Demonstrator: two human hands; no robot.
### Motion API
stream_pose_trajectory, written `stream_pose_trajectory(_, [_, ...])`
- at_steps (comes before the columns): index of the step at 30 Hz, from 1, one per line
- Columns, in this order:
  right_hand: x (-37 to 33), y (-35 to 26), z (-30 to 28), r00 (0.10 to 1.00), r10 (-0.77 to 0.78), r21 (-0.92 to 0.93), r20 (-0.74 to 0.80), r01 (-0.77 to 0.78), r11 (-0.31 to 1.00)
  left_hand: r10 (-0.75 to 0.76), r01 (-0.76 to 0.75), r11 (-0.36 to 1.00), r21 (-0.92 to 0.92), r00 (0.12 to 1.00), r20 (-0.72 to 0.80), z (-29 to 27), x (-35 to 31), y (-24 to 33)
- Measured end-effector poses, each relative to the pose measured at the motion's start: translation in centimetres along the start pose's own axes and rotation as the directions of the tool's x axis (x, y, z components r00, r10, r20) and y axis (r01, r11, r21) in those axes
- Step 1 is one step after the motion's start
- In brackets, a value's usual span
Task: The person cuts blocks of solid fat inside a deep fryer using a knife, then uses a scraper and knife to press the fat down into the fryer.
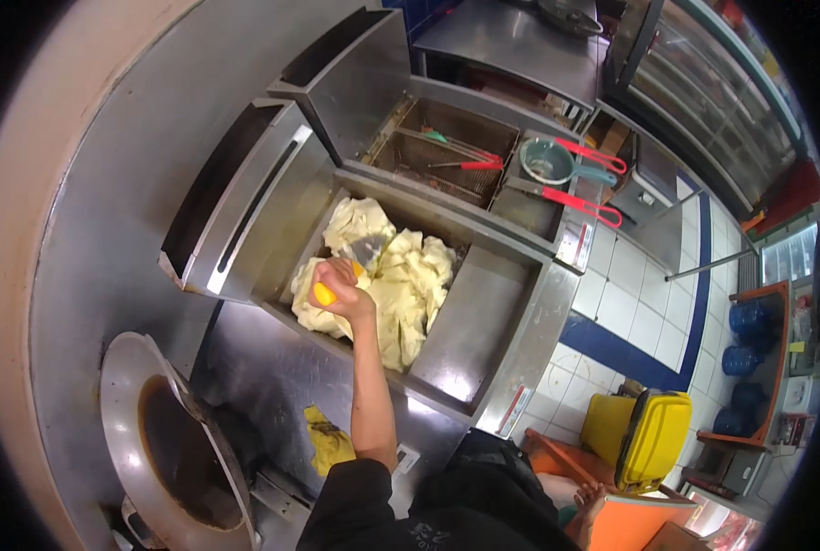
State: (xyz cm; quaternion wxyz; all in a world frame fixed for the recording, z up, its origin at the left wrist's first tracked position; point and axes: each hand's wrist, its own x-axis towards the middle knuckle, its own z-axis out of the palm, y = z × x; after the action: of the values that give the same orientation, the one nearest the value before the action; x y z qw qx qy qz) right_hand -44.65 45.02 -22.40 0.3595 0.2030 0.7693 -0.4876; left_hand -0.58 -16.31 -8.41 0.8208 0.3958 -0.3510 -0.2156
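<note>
Before you, at the centre of the frame, a creamy, pale-yellow mass [396,298] lies in soft, lumpy folds across the left and middle of a rectangular steel basin [479,321], whose smooth metal shows bare on the right. Your left hand [341,286] is closed in a fist round the yellow-orange handle of a scraper [367,248]; its grey metal blade stands against the mass, partly sunk in it. Your right hand [591,505] hangs at the lower right beside an orange panel [644,522], fingers loosely bent; you cannot tell from here whether it has hold of anything.

Above your basin, a stained well holds a wire-mesh basket [460,188] with a red-handled utensil [482,165] lying in it. Next to it, toward the upper right, sits a round green strainer [545,161]. Below your basin, a crumpled yellow cloth [327,441] rests on the scuffed steel counter [272,358]. At the lower left, a wide, dull metal wok [134,422] holds dark brown liquid [185,450]. At the lower right stands a boxy yellow bin [658,441].
</note>
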Motion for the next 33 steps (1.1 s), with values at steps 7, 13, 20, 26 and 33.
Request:
stream_pose_trajectory(7, [2.0,2.2,-1.7,0.995,0.009,0.149,0.096,-0.024,0.989,0.213,-0.213,0.974,-0.079,0.977,-0.009,2.5,4.5,0.7])
stream_pose_trajectory(13, [3.9,5.1,-4.9,0.991,-0.133,0.115,0.031,0.128,0.985,0.114,-0.105,0.992,0.071,0.985,-0.131,2.2,4.7,-8.0])
stream_pose_trajectory(20, [3.7,5.1,-6.9,0.981,0.103,0.054,0.167,-0.114,0.992,0.054,-0.012,0.987,0.162,0.965,-0.256,4.5,2.2,-10.5])
stream_pose_trajectory(26, [3.2,3.2,-4.4,1.0,-0.009,0.063,-0.009,0.009,0.998,-0.074,0.08,0.973,0.217,0.997,-0.036,4.0,-0.9,-11.4])
stream_pose_trajectory(33, [6.4,2.9,-4.1,0.992,-0.031,0.066,0.12,0.024,0.998,-0.077,0.076,0.991,0.113,0.997,0.0,2.0,-1.1,-10.6])
